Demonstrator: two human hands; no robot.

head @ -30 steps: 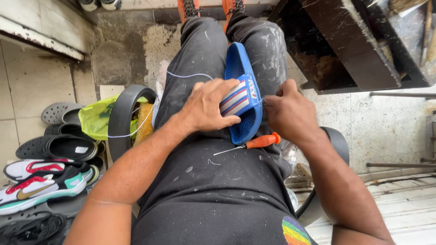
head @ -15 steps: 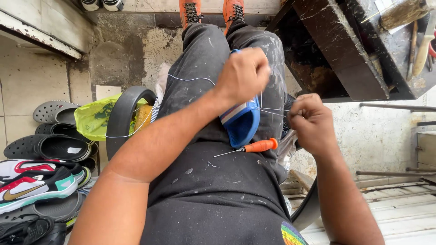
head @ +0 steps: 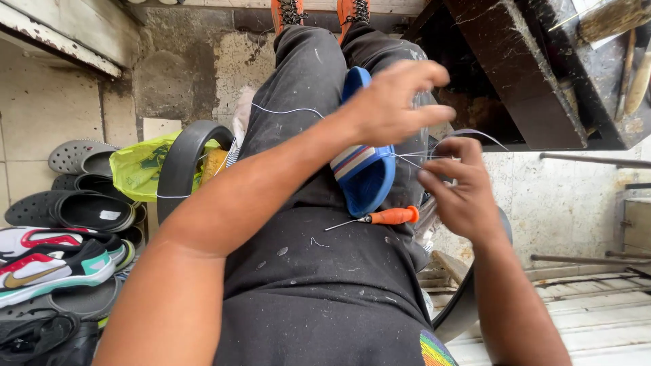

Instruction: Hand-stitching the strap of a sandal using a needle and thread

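Observation:
A blue slide sandal (head: 366, 177) with a striped strap lies on my right thigh. My left hand (head: 393, 105) is raised above it, reaching right, fingers pinching a thin white thread (head: 413, 160). My right hand (head: 461, 186) is just right of the sandal, fingers curled on the same thread, which runs from the sandal's strap. An orange-handled awl (head: 388, 217) rests on my lap below the sandal. More thread (head: 285, 112) trails across my left thigh.
A pile of sandals and sneakers (head: 57, 230) lies on the floor at left, beside a yellow-green plastic bag (head: 139, 169) and the black chair arm (head: 183, 159). A dark wooden bench (head: 536, 74) with tools stands at upper right. Metal rods (head: 590, 159) lie at right.
My left hand lifted off the sandal's strap and swung right, above the sandal. My right hand moved from the sandal's edge outward, drawing the thread taut.

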